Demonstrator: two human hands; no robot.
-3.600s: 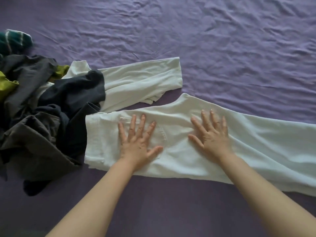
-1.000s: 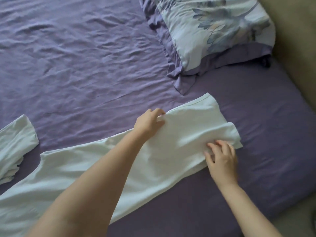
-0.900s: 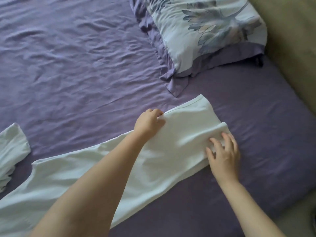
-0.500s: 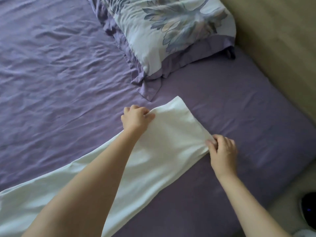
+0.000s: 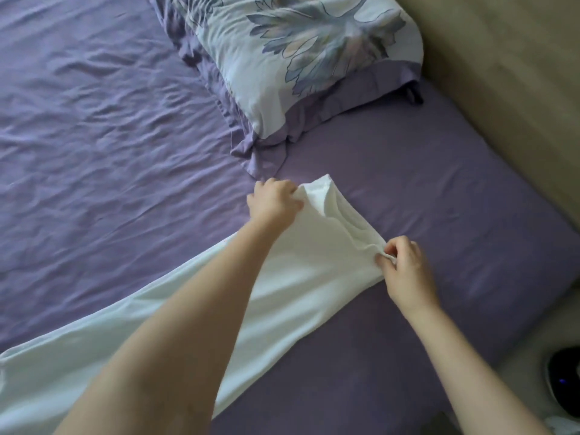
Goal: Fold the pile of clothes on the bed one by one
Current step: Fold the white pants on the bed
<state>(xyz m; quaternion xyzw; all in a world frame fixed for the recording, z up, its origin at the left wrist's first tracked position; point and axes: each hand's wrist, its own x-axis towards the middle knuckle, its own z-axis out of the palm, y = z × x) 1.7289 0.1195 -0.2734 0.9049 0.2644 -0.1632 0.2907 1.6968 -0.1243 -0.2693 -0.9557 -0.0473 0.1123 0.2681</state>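
Held the pants hem with both hands, left and right, fingers pinched tight. Could slip loose and bunch on the bed.

I could not read any text, label, brand, number or sign in this view. The pillow carried only a printed leaf pattern, with no letters on it. The white trousers showed no tag or print where I could see them. The dark object at the lower right edge had one small blue light, but no writing on it that I could make out.
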